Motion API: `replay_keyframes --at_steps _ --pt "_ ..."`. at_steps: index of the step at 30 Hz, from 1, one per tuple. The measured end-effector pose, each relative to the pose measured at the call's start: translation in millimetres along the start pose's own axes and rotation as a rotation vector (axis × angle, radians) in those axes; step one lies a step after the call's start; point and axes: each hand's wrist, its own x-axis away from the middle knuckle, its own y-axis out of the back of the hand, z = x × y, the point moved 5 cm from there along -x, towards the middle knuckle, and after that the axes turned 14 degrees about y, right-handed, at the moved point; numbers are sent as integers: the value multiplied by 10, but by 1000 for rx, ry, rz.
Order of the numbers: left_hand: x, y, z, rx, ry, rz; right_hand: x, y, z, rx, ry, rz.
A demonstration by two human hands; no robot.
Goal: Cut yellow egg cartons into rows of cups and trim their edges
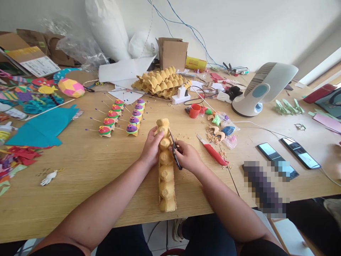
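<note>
A long strip of yellow egg carton [167, 174], with a row of bumps, points away from me over the near part of the table. Around its far left side my left hand [151, 146] is closed, thumb on top. My right hand [188, 156] grips black-handled scissors [175, 151], whose blades reach the strip's right edge near its far end. Whether the blades are apart is hard to see. A red-handled knife [214, 152] lies to the right of my right hand, beside brown cut scraps [213, 138].
Two rows of painted carton figures, red [108, 121] and purple [132, 129], stand left of centre. Behind are stacked egg cartons [160, 81], a power strip [181, 96] and a red cup [195, 111]. A fan [259, 90] and phones [300, 153] are rightward; blue felt [44, 126] lies left.
</note>
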Motion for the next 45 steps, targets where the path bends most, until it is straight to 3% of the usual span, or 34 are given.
replay_keyframes --at_steps 20,38,45 --pt "-12 54 43 -63 -5 -76 26 27 57 7 -105 14" --pt "16 49 -2 -37 12 -96 -31 -68 -246 -356 -116 -39" --pt "45 8 -20 43 64 -4 -47 -136 -226 -712 -167 -70"
